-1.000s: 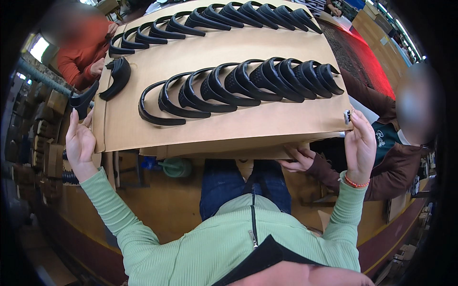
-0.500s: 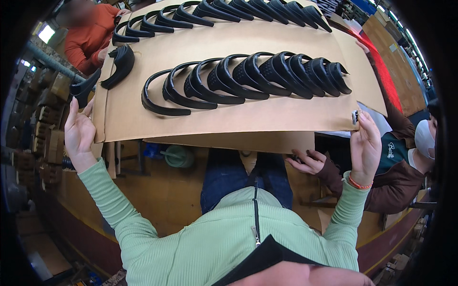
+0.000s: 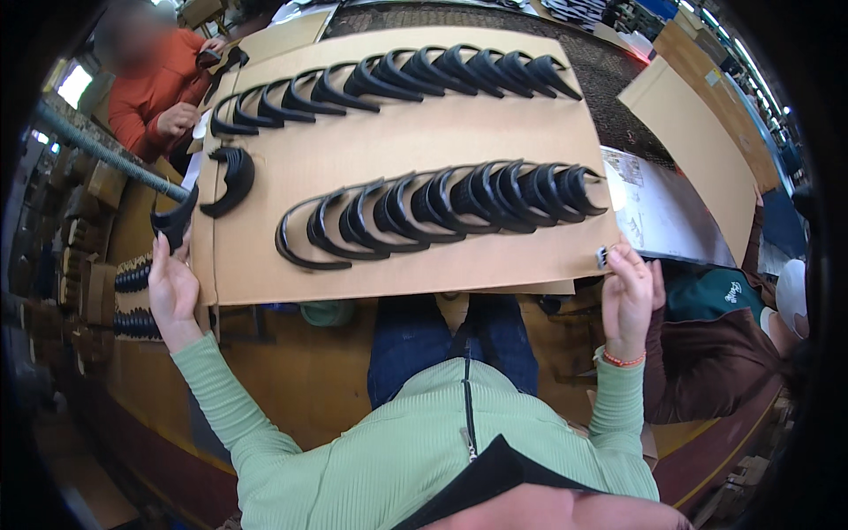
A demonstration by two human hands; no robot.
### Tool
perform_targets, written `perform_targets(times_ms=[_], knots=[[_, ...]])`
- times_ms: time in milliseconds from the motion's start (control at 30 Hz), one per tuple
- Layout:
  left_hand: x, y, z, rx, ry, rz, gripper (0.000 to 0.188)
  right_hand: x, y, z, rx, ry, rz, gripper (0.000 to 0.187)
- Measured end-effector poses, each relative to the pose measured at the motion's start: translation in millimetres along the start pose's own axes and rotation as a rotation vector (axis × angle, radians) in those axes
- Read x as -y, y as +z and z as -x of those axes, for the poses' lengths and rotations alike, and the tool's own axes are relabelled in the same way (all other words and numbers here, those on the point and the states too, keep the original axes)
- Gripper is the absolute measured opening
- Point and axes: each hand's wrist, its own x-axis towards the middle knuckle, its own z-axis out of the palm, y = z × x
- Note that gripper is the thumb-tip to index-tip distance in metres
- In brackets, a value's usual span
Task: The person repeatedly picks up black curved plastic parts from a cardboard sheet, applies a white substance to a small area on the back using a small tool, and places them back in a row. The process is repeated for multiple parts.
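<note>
A wide cardboard sheet (image 3: pixel 353 150) is held up in front of me by its near corners. My left hand (image 3: pixel 174 287) grips the left corner, beside a loose black curved piece (image 3: pixel 174 216) that overhangs the edge. At the right corner, my right hand (image 3: pixel 629 287) has its thumb on top, next to a small black-and-white bit (image 3: pixel 603 257). Two rows of overlapping black U-shaped moulded pieces lie on the sheet: a far row (image 3: pixel 389 79) and a near row (image 3: pixel 442 208). A nested stack of black curved pieces (image 3: pixel 237 181) sits near its left edge.
At far left stands a person in orange (image 3: pixel 141 102), beside a slanting pipe (image 3: pixel 97 146). A co-worker in a brown jacket (image 3: pixel 707 371) is close on my right. Another cardboard sheet (image 3: pixel 698 132) leans at right, past a dark textured surface (image 3: pixel 609 106). A green tub (image 3: pixel 327 312) shows below.
The loaded sheet has come nearer to me and slightly left, with both hands still on its corners. At right, the other cardboard sheet is now apart from it.
</note>
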Motion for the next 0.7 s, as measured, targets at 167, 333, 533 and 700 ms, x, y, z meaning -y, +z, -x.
perform_targets(times_ms=[167,333,533,700], knots=[[4.3,-2.6,3.0,-0.048,-0.072,0.087,0.034,5.9,10.1,-0.6,-0.041,-0.035,-0.003,0.001],[8.8,-13.4,-3.1,-0.123,-0.007,0.101,0.034,10.1,13.1,0.7,-0.047,-0.013,0.028,0.003],[11.2,-15.8,-12.6,-0.108,-0.020,0.090,0.032,11.0,16.4,7.1,-0.075,-0.003,0.112,0.002],[11.7,-10.4,-15.2,-0.006,0.001,0.076,0.029,14.6,19.5,11.8,-0.120,0.042,0.136,0.002]])
